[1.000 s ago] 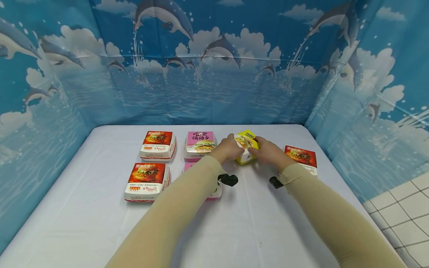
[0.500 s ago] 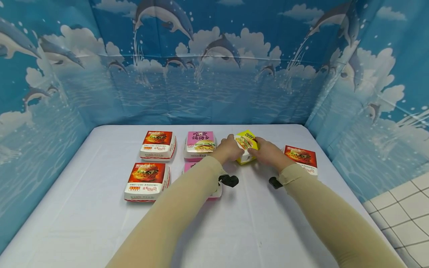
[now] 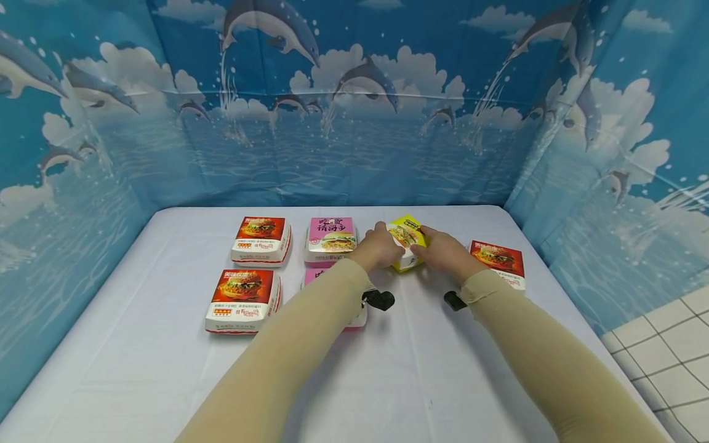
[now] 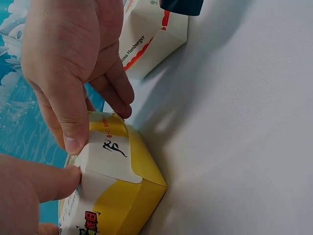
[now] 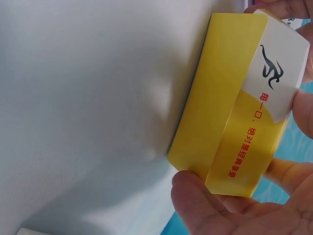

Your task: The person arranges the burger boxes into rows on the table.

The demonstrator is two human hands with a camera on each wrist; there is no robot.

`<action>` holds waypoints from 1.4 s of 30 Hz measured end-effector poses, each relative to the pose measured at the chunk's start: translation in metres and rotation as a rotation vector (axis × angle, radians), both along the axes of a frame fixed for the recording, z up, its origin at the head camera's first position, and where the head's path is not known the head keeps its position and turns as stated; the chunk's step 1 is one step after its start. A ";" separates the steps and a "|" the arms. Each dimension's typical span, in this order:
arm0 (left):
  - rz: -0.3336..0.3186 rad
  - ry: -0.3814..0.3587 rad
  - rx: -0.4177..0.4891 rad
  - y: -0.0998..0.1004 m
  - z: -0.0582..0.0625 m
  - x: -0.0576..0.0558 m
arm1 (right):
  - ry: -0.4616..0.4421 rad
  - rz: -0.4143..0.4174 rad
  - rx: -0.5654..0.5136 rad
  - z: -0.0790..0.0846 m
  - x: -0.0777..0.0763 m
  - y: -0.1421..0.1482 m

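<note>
A yellow and white burger box (image 3: 408, 232) stands at the back of the table, turned at an angle. Its left side is held by my left hand (image 3: 378, 247), and my right hand (image 3: 446, 251) grips the right side. In the left wrist view, the left thumb (image 4: 58, 181) presses near the lid's edge, while the other hand's fingers reach round the far end. The right wrist view shows the box's yellow wall (image 5: 200, 103) close to the white cloth, with right-hand fingers (image 5: 188, 193) at its lower corner. Part of the box is covered by the hands.
Left of the hands sit two pink burger boxes (image 3: 330, 235), the front one partly behind the left sleeve. Two red and white burger boxes (image 3: 244, 301) stand farther left. Another red box (image 3: 498, 261) lies right of the right hand. A dolphin-print curtain (image 3: 343, 154) surrounds the table.
The yellow burger box has turned very slightly between the two hands, which keep their hold and stay almost in place. The other boxes have not moved.
</note>
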State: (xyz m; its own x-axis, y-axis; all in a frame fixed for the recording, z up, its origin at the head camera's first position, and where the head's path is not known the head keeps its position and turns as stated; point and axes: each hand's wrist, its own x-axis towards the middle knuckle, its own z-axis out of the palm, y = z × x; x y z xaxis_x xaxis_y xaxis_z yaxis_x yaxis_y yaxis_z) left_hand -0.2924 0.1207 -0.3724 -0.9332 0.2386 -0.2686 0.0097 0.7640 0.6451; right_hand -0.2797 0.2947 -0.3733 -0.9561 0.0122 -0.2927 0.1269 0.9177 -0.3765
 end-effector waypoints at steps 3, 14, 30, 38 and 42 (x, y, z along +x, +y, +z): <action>0.010 -0.006 0.001 0.000 0.000 0.001 | 0.009 -0.002 0.008 0.000 0.000 0.000; 0.051 -0.008 -0.026 0.002 0.002 0.005 | 0.082 -0.019 -0.001 -0.001 0.002 -0.002; 0.049 0.002 -0.059 0.001 0.006 0.007 | 0.029 0.040 0.012 0.005 0.004 -0.006; 0.025 -0.006 -0.075 0.001 0.010 0.010 | 0.035 0.048 0.026 0.004 0.003 -0.006; -0.021 0.024 -0.110 0.000 0.014 0.012 | 0.018 0.054 0.018 0.007 0.003 -0.007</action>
State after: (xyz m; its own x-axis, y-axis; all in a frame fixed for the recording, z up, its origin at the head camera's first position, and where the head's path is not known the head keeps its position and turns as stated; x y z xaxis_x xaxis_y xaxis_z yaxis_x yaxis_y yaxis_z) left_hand -0.2802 0.1210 -0.3585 -0.9347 0.2289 -0.2719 0.0412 0.8296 0.5568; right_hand -0.2764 0.2872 -0.3662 -0.9607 -0.0346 -0.2754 0.0701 0.9298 -0.3613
